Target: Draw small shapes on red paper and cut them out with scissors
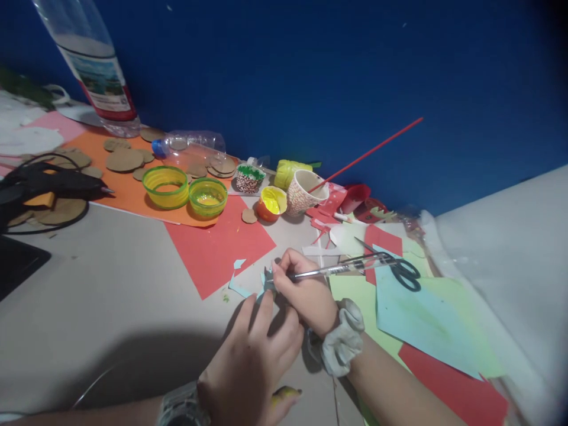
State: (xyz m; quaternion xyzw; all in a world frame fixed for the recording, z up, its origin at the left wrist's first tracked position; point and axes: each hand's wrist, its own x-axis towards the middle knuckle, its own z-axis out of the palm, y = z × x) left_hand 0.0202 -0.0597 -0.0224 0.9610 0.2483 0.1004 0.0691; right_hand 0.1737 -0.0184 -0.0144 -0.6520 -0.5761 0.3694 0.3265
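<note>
My right hand (306,290) grips a pen (322,271) with a clear barrel, its tip on a small light-blue paper piece (265,279) mostly hidden by my fingers. My left hand (261,343) lies with fingers spread, fingertips at the lower edge of that piece. Thin light-blue scraps (239,288) lie just left of it, partly over a red paper sheet (213,248). To the right, black-handled scissors (406,274) rest on a light-blue sheet (426,313).
A glue gun (48,183) lies at left near cardboard discs (124,160). Along the back stand a tall bottle (97,77), yellow-green rings (165,188), a paint cup (272,204) and a patterned cup (302,192) holding a red stick (373,152). White cloth (506,254) borders the right.
</note>
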